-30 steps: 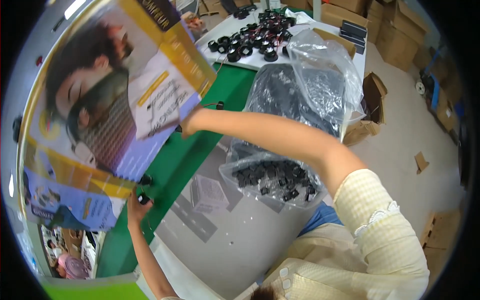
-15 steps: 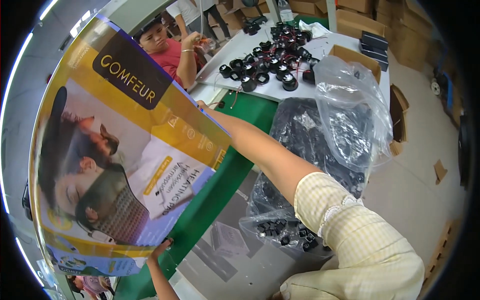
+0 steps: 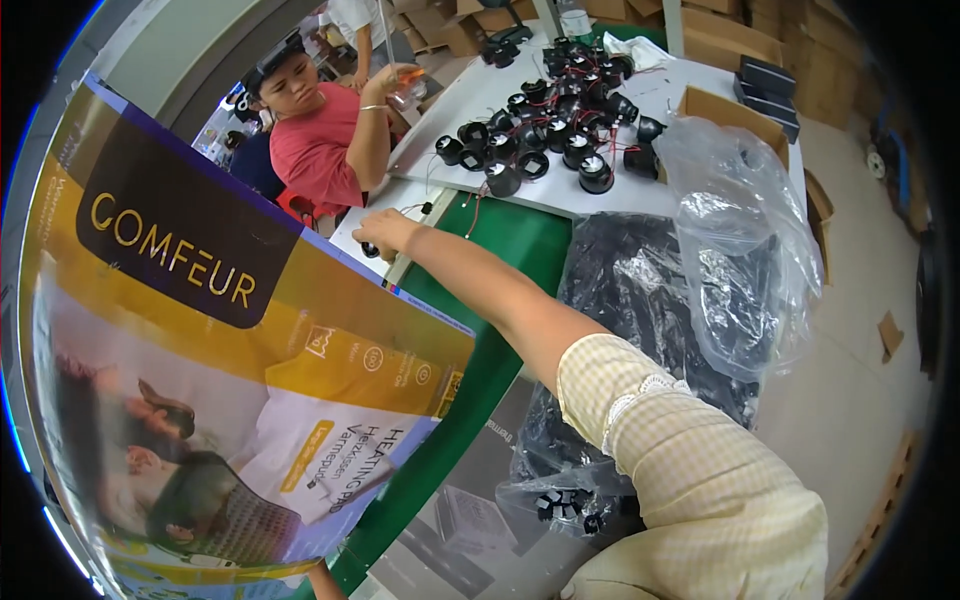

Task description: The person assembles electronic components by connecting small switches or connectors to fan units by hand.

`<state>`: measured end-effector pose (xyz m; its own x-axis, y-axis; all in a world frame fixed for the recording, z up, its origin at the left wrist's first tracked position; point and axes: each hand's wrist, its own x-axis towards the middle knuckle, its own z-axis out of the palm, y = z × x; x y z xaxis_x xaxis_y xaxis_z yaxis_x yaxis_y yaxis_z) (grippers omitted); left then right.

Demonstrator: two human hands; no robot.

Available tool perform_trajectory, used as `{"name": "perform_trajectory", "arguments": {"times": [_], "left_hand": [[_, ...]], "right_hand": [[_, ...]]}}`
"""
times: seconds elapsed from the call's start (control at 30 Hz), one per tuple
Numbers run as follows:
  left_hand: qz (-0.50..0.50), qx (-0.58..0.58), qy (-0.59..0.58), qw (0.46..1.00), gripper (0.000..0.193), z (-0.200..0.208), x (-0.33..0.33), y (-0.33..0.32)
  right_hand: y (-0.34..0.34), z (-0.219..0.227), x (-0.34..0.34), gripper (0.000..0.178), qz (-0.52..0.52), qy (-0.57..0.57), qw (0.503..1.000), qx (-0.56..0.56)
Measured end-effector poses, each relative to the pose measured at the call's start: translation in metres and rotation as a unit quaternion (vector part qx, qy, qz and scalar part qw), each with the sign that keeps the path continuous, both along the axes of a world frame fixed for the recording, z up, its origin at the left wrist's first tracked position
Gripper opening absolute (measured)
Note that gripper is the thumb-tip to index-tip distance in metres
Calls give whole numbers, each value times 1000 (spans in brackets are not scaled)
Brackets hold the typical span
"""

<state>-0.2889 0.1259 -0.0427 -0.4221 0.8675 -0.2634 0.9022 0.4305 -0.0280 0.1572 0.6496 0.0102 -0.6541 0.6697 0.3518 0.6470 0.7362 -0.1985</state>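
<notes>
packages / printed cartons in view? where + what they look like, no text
Printed carton: large and flat, fills the left, held up close; yellow, purple edge, dark panel, photo print.
Clear plastic bags: right of the green belt, crumpled, over dark parts.
Brown cardboard boxes: stacked along the top, plain.
Open brown box: on the white table's right edge.

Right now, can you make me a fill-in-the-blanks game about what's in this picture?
1. The right hand reaches past the big printed box to the edge of a strip coloured ____.
2. The little round black parts sit on a table coloured ____.
3. The clear plastic bag lies to the ____ of the outstretched arm.
4. The person seated across the table wears a top coloured ____.

Missing words: green; white; right; red
</notes>
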Motion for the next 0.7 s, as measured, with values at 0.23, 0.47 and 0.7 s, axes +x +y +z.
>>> {"name": "perform_trajectory", "arguments": {"times": [0.23,0.47,0.7], "left_hand": [[-22,53,9,998,61,-41,-92,-43],[-48,109,19,993,56,-72,-134,-56],[-72,146,26,986,51,-82,-162,-67]], "right_hand": [[32,-27,4,76,-17,9,999,-43],[46,-48,10,77,-54,82,994,-53],[35,-42,10,92,-92,85,991,-41]]}}
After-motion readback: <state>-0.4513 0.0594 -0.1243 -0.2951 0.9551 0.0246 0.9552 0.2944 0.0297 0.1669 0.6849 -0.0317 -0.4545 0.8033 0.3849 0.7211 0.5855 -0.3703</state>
